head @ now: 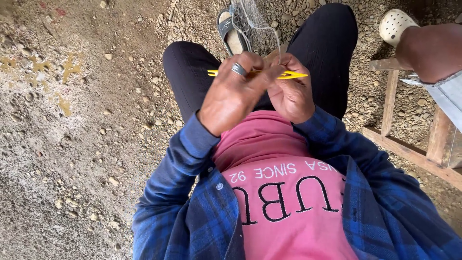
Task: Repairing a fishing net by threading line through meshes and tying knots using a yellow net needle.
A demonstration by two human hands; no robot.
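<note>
My left hand, with a silver ring on one finger, is closed around a thin yellow netting needle held level over my lap. My right hand presses against the left one and pinches the needle near its forked right end. The needle's other tip sticks out to the left of my left hand. A pale thread rises from between my fingers to a fine mesh net stretched toward my foot. My fingers hide the middle of the needle.
I sit in black trousers, with my sandalled foot on gravelly dirt. At the right stands a wooden frame. Another person's leg and white clog are at the top right.
</note>
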